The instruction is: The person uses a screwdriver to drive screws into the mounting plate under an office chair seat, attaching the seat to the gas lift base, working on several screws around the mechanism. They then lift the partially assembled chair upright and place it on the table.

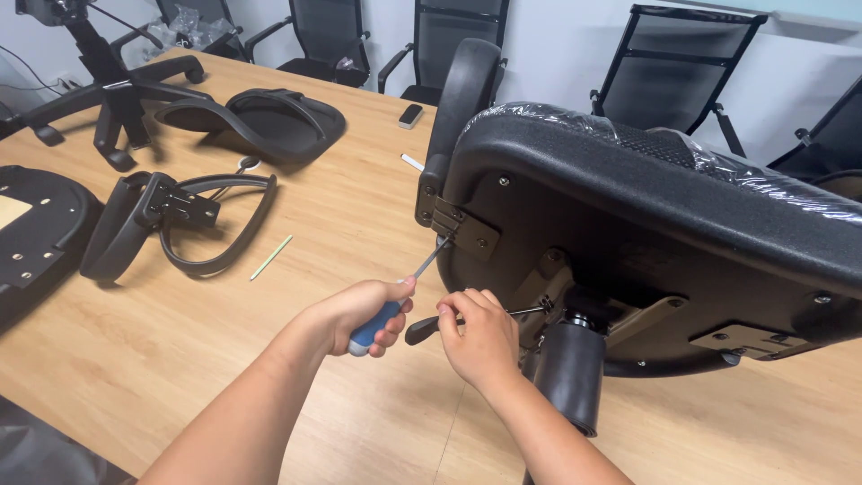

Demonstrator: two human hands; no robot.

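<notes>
While we look down over the wooden bench (341,224), the biggest thing on it is the black chair seat (646,224), tipped on its side with its underside facing us and clear wrap over its mesh top. An armrest (462,99) stands at its left edge, fixed by a metal bracket (465,229). Below the seat the black gas cylinder (570,373) points toward us. Farther left lie a chair base (117,90), a backrest frame (260,117), a loose armrest part (171,220) and a thin green stick (271,258). Our left hand (364,314) is clenched around the blue handle of a screwdriver (409,287), whose tip meets the bracket. Our right hand (480,332) pinches a black lever (426,329) under the seat.
</notes>
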